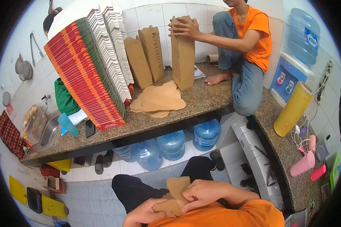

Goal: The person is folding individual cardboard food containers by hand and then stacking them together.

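Item in hand: one brown cardboard piece (178,186), flat-cut, with a rounded flap standing up; located lower centre of the frame, over your lap, against your orange top (231,217).

Left hand (149,212): fingers closed on the piece's left part, thumb along the top. Right hand (201,195): fingers curled, pinching the piece beside the raised flap; the exact contact under the knuckles cannot be told.

Step, by judgement: bending or parting the cardboard by hand. The move calls for a firm left hold while your right fingers work the flap without creasing the rest; whether the piece is one layer or several cannot be told.

Surroundings, upper centre: granite counter (212,94) bearing loose cardboard cut-outs (159,97), two shorter brown stacks (138,62) (151,51) and one tall brown stack (182,62), with a co-worker's hands (185,29) upon it.

Upper left: large leaning stack of red, green and white printed card (81,72); below it, a dark phone (89,128) and blue cup (68,125).

Right: yellow roll (293,109), pink cup (303,164).

Under the counter: blue water jugs (146,155).

Obstructions: none visible between your hands and the piece; your dark-trousered knees (129,191) lie between your lap and the counter, and the co-worker occupies its right end.
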Demonstrator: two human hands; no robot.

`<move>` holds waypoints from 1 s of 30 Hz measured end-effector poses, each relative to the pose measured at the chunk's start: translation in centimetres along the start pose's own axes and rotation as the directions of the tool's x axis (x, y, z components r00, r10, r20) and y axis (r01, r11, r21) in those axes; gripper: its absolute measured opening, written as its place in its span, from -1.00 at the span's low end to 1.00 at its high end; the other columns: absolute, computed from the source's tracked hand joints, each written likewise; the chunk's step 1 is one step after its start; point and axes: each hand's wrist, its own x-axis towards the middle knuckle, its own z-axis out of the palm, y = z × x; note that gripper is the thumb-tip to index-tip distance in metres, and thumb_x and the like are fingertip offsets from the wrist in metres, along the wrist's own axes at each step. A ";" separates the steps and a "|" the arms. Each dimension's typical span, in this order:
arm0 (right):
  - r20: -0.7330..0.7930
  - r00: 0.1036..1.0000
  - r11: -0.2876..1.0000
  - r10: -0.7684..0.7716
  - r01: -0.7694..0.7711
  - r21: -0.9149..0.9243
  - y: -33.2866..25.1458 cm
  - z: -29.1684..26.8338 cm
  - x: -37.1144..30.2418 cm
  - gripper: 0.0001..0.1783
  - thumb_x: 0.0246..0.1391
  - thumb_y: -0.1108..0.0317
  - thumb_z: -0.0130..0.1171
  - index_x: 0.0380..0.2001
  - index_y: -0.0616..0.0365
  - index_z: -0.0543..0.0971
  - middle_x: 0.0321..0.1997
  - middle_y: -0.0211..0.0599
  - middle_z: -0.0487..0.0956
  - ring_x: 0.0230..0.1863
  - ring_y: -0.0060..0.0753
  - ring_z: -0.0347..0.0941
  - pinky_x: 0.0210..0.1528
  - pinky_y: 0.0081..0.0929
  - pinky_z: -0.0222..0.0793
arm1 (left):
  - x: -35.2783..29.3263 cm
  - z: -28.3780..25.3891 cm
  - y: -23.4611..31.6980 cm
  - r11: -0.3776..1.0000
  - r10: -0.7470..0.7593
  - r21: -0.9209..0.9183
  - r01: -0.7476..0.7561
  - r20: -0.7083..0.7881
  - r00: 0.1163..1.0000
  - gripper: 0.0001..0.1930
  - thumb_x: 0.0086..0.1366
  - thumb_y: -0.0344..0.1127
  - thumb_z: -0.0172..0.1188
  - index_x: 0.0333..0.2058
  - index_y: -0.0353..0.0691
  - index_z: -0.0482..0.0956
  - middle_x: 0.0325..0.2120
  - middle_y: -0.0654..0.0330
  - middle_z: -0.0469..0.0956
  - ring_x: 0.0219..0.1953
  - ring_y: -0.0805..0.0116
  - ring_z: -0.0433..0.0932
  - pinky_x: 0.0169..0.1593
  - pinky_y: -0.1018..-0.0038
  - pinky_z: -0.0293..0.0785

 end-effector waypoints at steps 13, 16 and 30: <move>0.165 0.981 0.986 -0.103 0.123 -0.113 1.3 0.5 1.6 -0.41 0.42 -0.07 0.11 -0.57 0.19 0.47 -0.54 -0.10 0.51 -0.48 0.12 0.49 -0.42 -0.09 0.38 | 0.3 -0.6 0.9 0.970 0.095 0.228 -0.081 -0.052 0.994 -0.63 0.35 -0.32 0.33 0.06 -0.40 0.61 -0.15 -0.04 0.74 -0.14 0.08 0.75 -0.04 0.37 0.59; 0.064 0.993 0.976 -0.100 0.110 -0.189 1.0 1.1 1.6 -0.45 0.42 -0.03 0.10 -0.55 0.17 0.51 -0.54 -0.10 0.51 -0.45 0.10 0.51 -0.41 -0.09 0.42 | 0.3 -0.8 -0.2 0.947 0.050 0.321 0.013 -0.188 0.981 -0.65 0.33 -0.37 0.36 0.03 -0.40 0.62 -0.20 0.02 0.74 -0.16 0.22 0.73 -0.06 0.38 0.59; -0.585 0.780 0.974 -0.222 0.210 -0.090 1.7 1.7 3.6 -0.39 0.03 0.11 0.57 0.08 0.12 0.56 0.17 -0.11 0.47 0.23 -0.02 0.40 0.28 -0.16 0.34 | 0.8 0.7 1.0 0.810 0.193 -0.483 -0.333 -0.317 0.929 0.10 0.12 0.02 0.55 0.47 -0.28 0.10 0.35 -0.05 0.28 0.37 0.07 0.37 0.35 0.12 0.37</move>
